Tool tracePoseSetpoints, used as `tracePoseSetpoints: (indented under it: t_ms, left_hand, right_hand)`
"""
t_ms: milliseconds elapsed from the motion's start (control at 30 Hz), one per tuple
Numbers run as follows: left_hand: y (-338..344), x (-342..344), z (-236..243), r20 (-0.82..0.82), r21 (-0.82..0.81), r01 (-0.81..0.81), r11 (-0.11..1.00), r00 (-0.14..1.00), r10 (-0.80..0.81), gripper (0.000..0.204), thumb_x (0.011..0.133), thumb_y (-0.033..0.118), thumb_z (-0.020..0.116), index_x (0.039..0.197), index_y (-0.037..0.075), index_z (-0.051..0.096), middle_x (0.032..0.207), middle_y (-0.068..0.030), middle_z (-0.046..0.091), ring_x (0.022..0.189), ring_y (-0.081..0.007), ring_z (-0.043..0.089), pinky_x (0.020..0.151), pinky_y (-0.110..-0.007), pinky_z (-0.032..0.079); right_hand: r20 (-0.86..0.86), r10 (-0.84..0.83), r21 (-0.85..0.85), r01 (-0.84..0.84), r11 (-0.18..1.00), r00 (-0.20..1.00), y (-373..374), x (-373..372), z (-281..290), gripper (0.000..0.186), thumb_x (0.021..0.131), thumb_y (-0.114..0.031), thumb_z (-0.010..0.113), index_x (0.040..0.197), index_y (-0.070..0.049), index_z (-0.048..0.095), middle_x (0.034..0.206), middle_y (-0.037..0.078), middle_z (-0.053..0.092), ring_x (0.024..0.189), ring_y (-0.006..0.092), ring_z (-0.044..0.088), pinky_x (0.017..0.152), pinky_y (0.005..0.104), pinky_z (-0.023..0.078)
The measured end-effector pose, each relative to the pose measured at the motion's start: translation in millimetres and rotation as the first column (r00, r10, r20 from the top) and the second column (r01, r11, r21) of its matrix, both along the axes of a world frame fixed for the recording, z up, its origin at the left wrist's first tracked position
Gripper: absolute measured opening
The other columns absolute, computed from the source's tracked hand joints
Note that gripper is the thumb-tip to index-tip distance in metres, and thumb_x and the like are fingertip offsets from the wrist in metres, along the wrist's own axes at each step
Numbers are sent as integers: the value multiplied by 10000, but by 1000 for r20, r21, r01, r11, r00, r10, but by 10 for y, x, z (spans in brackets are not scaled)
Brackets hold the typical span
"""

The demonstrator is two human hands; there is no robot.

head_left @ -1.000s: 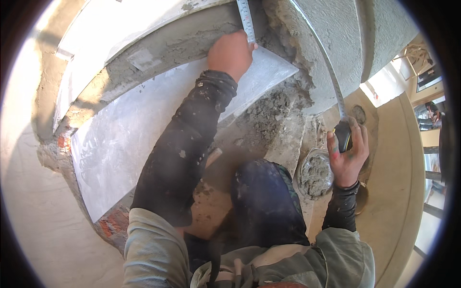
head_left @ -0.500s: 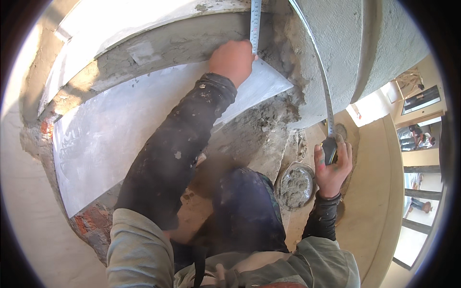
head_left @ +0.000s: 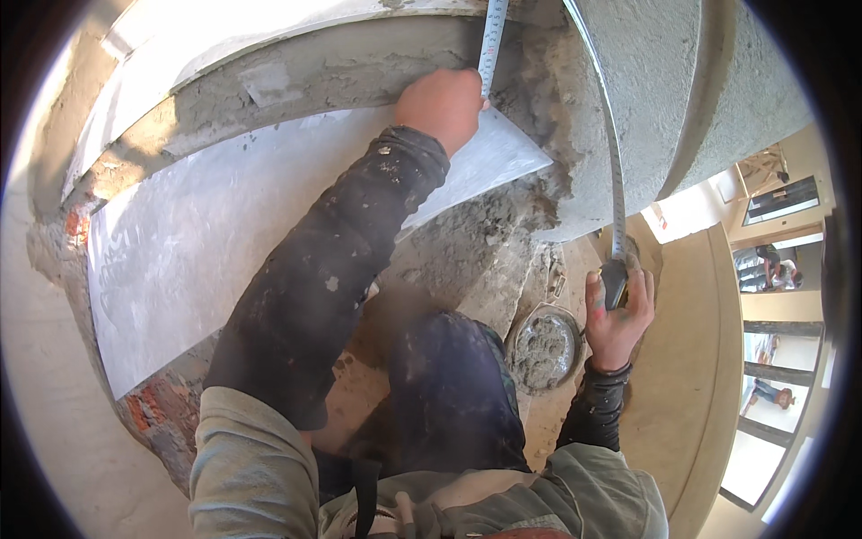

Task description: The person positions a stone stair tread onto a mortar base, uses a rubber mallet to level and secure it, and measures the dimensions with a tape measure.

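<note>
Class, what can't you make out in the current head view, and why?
All in the head view:
- Measuring tape: cut off by the upper edge.
- Left hand's fingers: mostly hidden behind its back.
- Tape case: partly covered by the right hand.
- Pale sheet: partly under the left sleeve.
- Distant people's actions: too small.

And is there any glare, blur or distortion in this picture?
Head view: glare bleaches the white curved surface, upper left; head view: haze softens the navy trouser knee, while the thin silvery tape blade looks fairly sharp; head view: the smooth tan surface bows, probably partly from the fisheye lens.
</note>
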State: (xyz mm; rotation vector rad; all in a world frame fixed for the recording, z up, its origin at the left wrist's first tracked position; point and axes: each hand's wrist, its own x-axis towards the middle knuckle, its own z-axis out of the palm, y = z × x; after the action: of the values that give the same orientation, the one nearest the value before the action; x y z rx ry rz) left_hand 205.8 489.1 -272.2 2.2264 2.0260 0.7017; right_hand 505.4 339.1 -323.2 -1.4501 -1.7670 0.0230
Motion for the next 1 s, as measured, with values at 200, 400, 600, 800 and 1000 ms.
tracePoseSetpoints:
  t_ms: [200,400,600,800,1000]
  left_hand:
    - [-105,-129,-49,83,36,-48,998,996,45,281,970,306,694,1014,29,715,811,-192,714,784,-396,701,717,-495,553]
    - [-998,-721,240,2,247,-130,960,991,134,294,972,338,695,1015,48,717,770,-161,709,689,-363,680,640,-449,540]
    - [-3107,-2048,769,-91,252,-517,818,829,552,254,971,290,715,1086,66,745,829,-133,751,675,-208,710,596,-314,522]
    - [-5548,-2843,346,123,217,-881,420,451,884,243,966,255,726,1130,78,748,883,-119,768,747,-160,732,652,-320,544]
    - [-7090,-3293,-1113,19,42,-997,68,69,997,320,932,336,732,1013,27,712,850,-256,689,827,-434,697,714,-489,543]
  right_hand:
    - [-9,56,32,-56,998,998,-34,-94,84,429,823,-216,812,1124,48,657,912,142,613,816,330,614,720,415,504]
    - [3,213,57,-213,975,977,-233,-107,114,532,844,-278,813,1210,71,648,990,176,629,867,332,638,758,420,519]
    - [35,611,-38,-610,792,791,-459,-995,543,541,841,-288,798,1237,47,648,1046,174,645,898,315,642,780,386,519]
    - [144,898,-91,-898,430,416,-864,-2243,986,518,762,-156,816,1223,19,654,1028,157,636,871,319,638,770,378,526]
    - [186,962,-264,-934,243,198,-1597,-3545,1113,485,747,-180,853,1172,-34,670,907,149,591,731,335,628,663,412,512]
